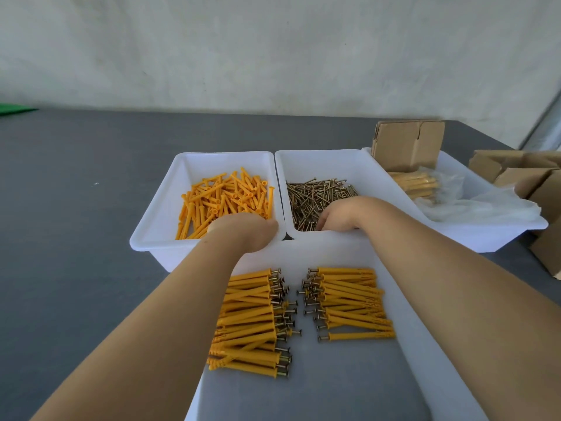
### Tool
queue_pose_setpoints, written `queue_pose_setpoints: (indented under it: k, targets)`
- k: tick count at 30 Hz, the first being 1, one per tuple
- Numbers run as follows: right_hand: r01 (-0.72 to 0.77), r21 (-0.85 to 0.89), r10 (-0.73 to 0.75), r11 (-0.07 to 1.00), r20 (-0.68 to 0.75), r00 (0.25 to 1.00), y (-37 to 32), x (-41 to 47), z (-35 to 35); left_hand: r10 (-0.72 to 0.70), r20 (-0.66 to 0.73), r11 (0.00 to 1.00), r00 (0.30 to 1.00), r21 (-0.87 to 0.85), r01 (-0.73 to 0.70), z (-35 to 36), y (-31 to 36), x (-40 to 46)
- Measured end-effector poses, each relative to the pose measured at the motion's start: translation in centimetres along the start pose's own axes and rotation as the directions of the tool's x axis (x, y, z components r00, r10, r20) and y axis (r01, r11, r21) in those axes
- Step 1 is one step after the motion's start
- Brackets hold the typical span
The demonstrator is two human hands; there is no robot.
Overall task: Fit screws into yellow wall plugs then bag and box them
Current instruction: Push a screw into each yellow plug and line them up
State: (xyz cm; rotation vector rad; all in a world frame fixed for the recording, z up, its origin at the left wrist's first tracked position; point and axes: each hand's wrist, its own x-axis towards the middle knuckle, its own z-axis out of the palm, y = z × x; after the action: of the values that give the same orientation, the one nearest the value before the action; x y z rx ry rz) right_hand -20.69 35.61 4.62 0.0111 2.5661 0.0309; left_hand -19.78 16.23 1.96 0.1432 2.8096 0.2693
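Observation:
Loose yellow wall plugs (226, 197) fill a white tub (158, 220) at centre left. My left hand (243, 230) reaches into its near end, fingers hidden over the plugs. Brass screws (315, 197) lie heaped in the neighbouring white tub (321, 161). My right hand (340, 215) is down in the screws, fingertips curled among them. Closest to me, a white tray (343, 253) holds two rows of plugs with screws fitted, a left row (252, 323) and a right row (349, 302), screw heads facing the middle.
A third white tub (485, 235) at the right holds a brown cardboard box (406, 144), a bagged bundle of plugs (416, 182) and clear plastic bags (473, 205). More cardboard boxes (534, 180) stand at the far right. Grey tabletop (76, 208) stretches left; a wall stands behind.

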Motion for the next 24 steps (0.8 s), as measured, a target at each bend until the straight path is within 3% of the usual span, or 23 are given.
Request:
queue_pose_setpoints:
  k: [5, 10, 14, 19, 22, 24]
  targets:
    - [-0.024, -0.020, 0.022, 1.000, -0.066, 0.998, 0.2, 1.4, 0.5, 0.059, 0.040, 0.997, 0.997, -0.061, -0.057, -0.3, -0.2, 0.3]
    - [0.025, -0.055, -0.021, 0.998, 0.069, 0.997, 0.3, 1.2, 0.5, 0.109, -0.072, 0.990, 0.991, -0.086, -0.115, 0.0, -0.4, 0.8]
    - [0.053, 0.009, -0.053, 0.999, 0.017, 0.998, 0.4, 0.8, 0.6, 0.112, 0.062, 0.990, 0.992, -0.096, -0.106, -0.2, -0.2, 1.2]
    - [0.091, 0.056, -0.091, 0.994, 0.004, 0.996, 0.1, -0.2, 0.6, 0.043, 0.100, 0.995, 0.994, -0.091, -0.034, -0.3, -0.1, 0.9]
    - [0.099, 0.121, -0.096, 0.988, -0.027, 0.995, 0.1, -0.4, 0.5, 0.056, -0.005, 0.987, 0.998, -0.153, -0.056, -0.2, -0.1, 0.6]
    - [0.101, 0.133, -0.099, 0.986, -0.023, 0.995, 0.1, -0.4, 0.5, 0.047, -0.173, 0.977, 0.984, -0.197, -0.082, 0.0, -0.2, 0.4]
